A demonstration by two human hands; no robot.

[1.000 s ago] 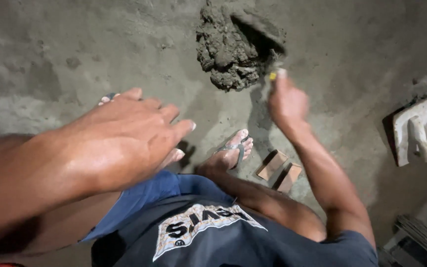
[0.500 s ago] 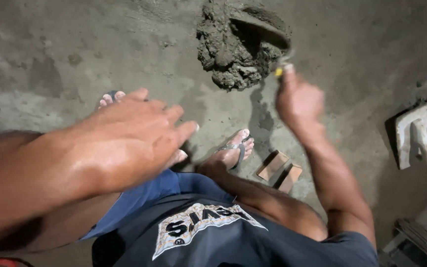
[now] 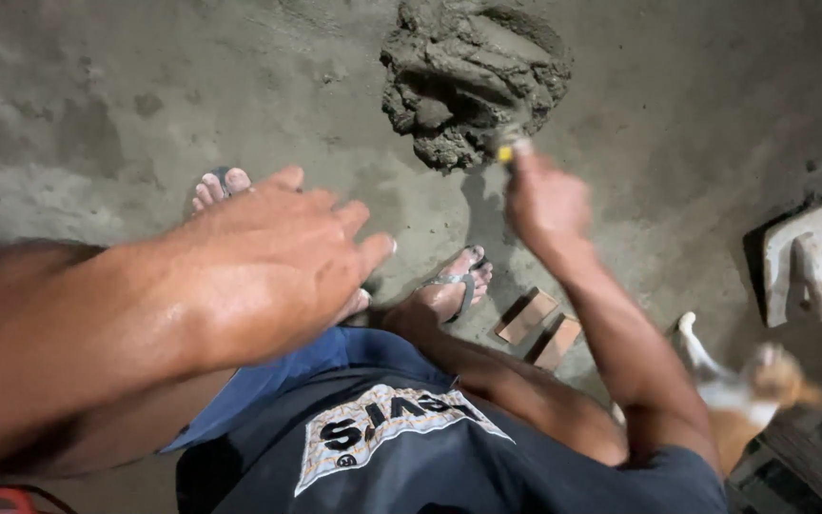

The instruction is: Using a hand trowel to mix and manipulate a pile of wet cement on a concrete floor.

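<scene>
Bare grey concrete floor [image 3: 97,105] with wet mortar heap [image 3: 473,81]; right hand [image 3: 546,200] clenched on a yellow-tipped tool handle [image 3: 504,150], left hand [image 3: 283,257] spread, empty.

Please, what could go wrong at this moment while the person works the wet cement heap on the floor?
The right hand works a tool into the wet cement heap close to the sandalled foot, so splashes may reach bare skin. A small animal stands at the right elbow and could bump the arm.
</scene>
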